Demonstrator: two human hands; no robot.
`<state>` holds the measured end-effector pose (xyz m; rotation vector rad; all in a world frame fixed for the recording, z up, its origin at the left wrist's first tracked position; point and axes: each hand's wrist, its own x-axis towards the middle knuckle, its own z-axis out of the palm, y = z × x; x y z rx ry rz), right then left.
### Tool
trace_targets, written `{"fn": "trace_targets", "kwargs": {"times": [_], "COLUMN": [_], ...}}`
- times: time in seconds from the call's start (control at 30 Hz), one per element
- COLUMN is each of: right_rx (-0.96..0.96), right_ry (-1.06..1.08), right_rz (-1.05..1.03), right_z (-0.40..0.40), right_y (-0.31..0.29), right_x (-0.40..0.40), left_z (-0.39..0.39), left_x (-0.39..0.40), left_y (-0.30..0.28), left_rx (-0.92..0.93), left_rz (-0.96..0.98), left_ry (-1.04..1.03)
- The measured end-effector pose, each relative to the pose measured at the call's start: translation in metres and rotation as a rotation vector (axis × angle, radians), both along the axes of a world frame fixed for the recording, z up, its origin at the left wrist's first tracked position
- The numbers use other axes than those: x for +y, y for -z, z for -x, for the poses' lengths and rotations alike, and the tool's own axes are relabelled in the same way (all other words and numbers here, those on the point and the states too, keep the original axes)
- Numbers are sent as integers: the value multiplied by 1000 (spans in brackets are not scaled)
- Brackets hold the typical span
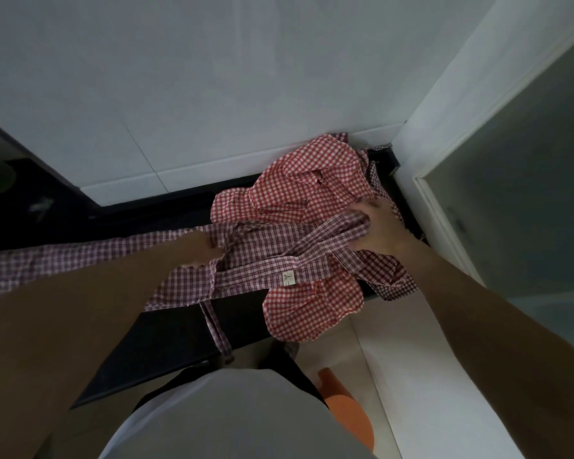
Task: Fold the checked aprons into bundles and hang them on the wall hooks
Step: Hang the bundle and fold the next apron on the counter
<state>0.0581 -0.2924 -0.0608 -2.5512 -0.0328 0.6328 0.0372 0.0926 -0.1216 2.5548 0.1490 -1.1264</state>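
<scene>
A dark bench (166,329) ran along the white tiled wall (186,94), and everything lay on it or hung from it. The purple checked apron (256,250) was spread across the bench top, directly between the two hands. The left hand (199,248) sat at the apron's left edge with its fingers curled into the cloth, gripping a fold. The right hand (375,226) lay on the apron's right side, toward the bench's far right corner, fingers bent around a bunched strap (332,233). Behind and under that apron, against the wall, a red checked apron (299,183) was heaped in loose crumples; one rounded lobe of it spilled over the bench's front edge.

Both aprons were thin woven gingham, soft and creased. A small pale label (287,277) was sewn on a purple band. A narrow tie (217,329) dangled down the bench front.

The lighting was dim, and the left fingertips were buried in cloth. An orange object (343,402) below the bench was partly cut off by the person's grey shirt (232,415).
</scene>
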Motion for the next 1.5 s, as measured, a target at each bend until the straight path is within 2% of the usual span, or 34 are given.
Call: {"fn": "trace_targets", "kwargs": {"times": [0.2, 0.33, 0.43, 0.5, 0.57, 0.63, 0.7, 0.73, 0.8, 0.9, 1.03, 1.13, 1.27, 1.5], "right_rx": [5, 182, 370, 375, 213, -120, -524, -657, -721, -591, -399, -246, -187, -147], "right_ry": [77, 59, 179, 215, 207, 321, 436, 386, 117, -229, -505, -520, -494, -394], "right_rz": [-30, 170, 84, 49, 65, 63, 37, 25, -48, -121, -118, 26, 172, 377], "right_z": [-8, -7, -5, -6, -5, -2, 5, 10, 21, 45, 73, 79, 77, 82], "right_y": [-8, -19, -12, -8, -6, 0, 6, 7, 13, 26, 62, 84, 86, 70], "right_x": [-17, -49, -56, -54, -48, -36, -17, -4, 26, 80, 137, 142, 134, 180], "left_z": [9, 11, 9, 5, 1, 4, 12, 18, 29, 43, 51, 55, 67, 89], "left_x": [0, 7, -3, -2, 5, 9, 8, 7, 6, 4, 3, 6, 24, 69], "left_y": [21, 46, 51, 54, 60, 56, 49, 46, 47, 47, 47, 47, 45, 32], "left_rx": [-22, 19, 3, 57, 103, 92, 6, -54, -169, -262, -226, -206, -313, -237], "left_rz": [163, 147, 84, 86, 117, 128, 103, 78, 43, 112, 83, 151, 293, 37], "left_ry": [-204, -389, -431, -432, -400, -332, -208, -154, -87, -81, -45, -14, 49, 155]}}
